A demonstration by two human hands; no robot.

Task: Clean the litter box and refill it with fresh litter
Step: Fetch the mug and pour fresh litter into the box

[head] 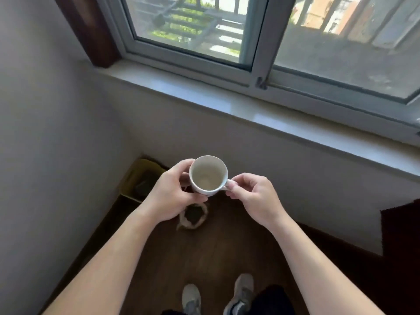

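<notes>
I hold a white mug (208,176) upright in front of me, and its inside looks empty. My left hand (173,195) wraps around the mug's left side and base. My right hand (252,196) pinches the mug's handle on the right. On the floor in the corner below sits a yellow litter box (134,178) with dark contents. A small paper bag (193,217) with a rolled rim stands open on the floor just beneath my left hand, with dark material inside.
I stand on a dark wooden floor (216,251) in a corner, my grey shoes (192,298) at the bottom of the view. A white window sill (227,103) runs above. A dark piece of furniture (400,235) is at the right.
</notes>
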